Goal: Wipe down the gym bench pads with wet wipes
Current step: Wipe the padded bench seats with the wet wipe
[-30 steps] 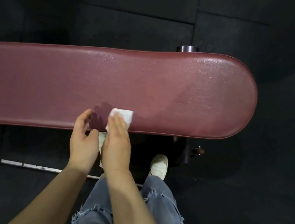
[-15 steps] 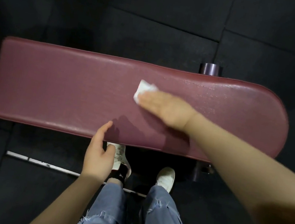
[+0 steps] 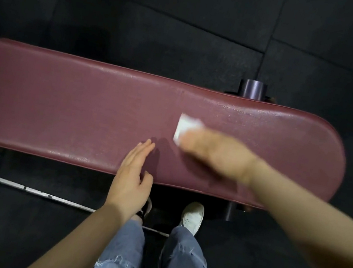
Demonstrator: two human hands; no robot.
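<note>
Now the right hand (image 3: 216,154) lies flat on the dark red bench pad (image 3: 69,111), fingers straight, and it presses a white wet wipe (image 3: 186,127) against the pad. Only the far corner of the wipe shows beyond the fingertips, toward the middle of the pad; the rest is under the hand. This hand is blurred. Nearer, the left hand (image 3: 130,184) rests with straight, relaxed fingers on the near edge of the pad and holds nothing. Below are jeans (image 3: 122,255) and a white shoe (image 3: 192,217) on the black floor (image 3: 188,30)
</note>
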